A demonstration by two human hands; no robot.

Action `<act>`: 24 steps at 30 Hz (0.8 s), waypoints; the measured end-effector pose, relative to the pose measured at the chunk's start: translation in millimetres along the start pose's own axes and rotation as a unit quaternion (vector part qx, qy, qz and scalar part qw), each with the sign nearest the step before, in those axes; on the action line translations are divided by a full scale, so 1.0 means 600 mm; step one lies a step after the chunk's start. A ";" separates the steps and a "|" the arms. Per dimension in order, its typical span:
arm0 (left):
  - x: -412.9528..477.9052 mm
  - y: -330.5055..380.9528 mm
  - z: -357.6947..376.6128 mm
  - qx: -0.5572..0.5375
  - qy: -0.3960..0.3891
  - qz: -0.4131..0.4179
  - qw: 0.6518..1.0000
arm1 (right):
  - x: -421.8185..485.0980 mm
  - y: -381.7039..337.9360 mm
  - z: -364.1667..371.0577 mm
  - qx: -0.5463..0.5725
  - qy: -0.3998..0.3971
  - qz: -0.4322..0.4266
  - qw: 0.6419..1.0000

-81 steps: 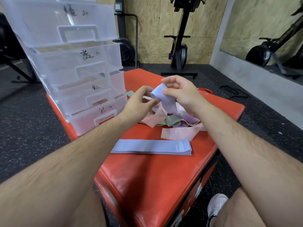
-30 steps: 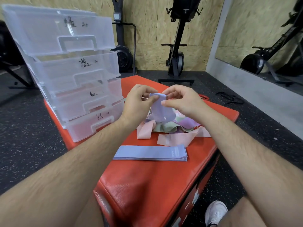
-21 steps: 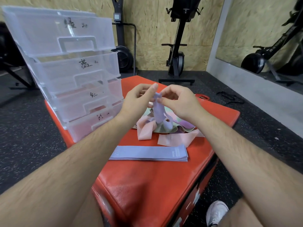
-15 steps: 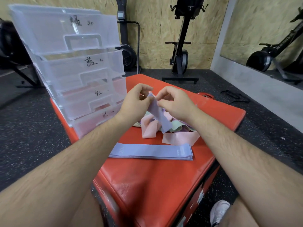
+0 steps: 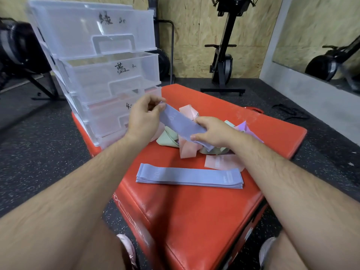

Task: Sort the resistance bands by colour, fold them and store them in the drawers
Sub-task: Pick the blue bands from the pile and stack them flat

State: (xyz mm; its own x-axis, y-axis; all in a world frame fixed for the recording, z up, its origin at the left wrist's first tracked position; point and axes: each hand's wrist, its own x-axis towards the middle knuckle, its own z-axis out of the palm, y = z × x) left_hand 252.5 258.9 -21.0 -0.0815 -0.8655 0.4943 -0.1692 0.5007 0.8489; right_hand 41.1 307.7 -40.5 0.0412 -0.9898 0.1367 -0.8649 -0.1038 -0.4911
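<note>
head: blue band (image 5: 182, 124) between both hands (image 5: 143, 118) (image 5: 213, 131)

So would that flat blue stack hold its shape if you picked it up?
Probably not: the same bands in the pile lie crumpled and folded, so they look floppy. The stack is loose thin layers, so likely light, and apt to slide apart if lifted by one end.

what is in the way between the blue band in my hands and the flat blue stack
Nothing visible. The left hand and right hand hold the blue band in the air over the loose heap; the blue stack lies nearer, its top uncovered.
</note>
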 end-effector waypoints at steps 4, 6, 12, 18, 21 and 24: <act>0.002 -0.011 0.000 0.003 0.001 -0.010 1.000 | -0.002 0.012 -0.005 -0.014 0.008 0.005 1.000; 0.003 -0.008 0.003 -0.010 0.006 -0.011 1.000 | 0.000 0.013 -0.009 -0.005 0.035 0.000 0.999; 0.000 0.006 0.012 -0.055 0.005 -0.011 0.998 | 0.004 0.009 -0.033 0.185 0.135 -0.021 0.973; 0.001 0.020 0.026 -0.103 0.017 0.003 0.995 | -0.008 -0.003 -0.068 0.152 0.223 -0.017 0.963; 0.003 0.023 0.030 -0.124 0.041 -0.010 0.991 | -0.013 0.011 -0.075 0.042 0.176 -0.022 0.983; 0.000 0.022 0.030 -0.119 0.040 -0.022 0.992 | -0.012 0.037 -0.076 -0.052 0.129 -0.023 0.990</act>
State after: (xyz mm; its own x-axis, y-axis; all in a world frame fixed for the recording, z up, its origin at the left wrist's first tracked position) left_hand 232.8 265.5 -13.1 0.0008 -0.8872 0.4615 0.0670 0.4605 0.8851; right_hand -1.3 316.7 -13.1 -0.0359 -0.9244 0.3796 -0.9121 -0.1249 -0.3905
